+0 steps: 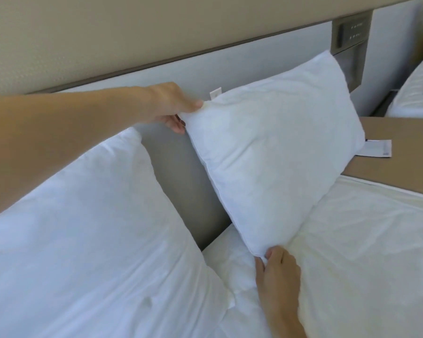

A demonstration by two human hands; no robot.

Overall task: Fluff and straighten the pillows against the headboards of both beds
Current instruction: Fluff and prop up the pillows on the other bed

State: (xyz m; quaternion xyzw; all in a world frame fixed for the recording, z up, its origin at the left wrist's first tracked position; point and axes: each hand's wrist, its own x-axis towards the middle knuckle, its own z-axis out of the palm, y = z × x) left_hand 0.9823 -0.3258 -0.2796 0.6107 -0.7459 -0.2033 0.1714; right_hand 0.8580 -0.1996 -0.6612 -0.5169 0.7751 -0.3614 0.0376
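Headboard [137, 76] pillow [266, 147] between both hands

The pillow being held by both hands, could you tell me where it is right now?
The held pillow stands tilted at centre-right of the head view, leaning toward the headboard, right of the other pillow, beside the nightstand.

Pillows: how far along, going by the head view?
Done: nothing clearly; the near pillow leans at the headboard, finished or not I cannot tell. In hand: the left hand and right hand grip opposite corners of the tilted far pillow. Left: squaring it, plus the second bed, barely in view.
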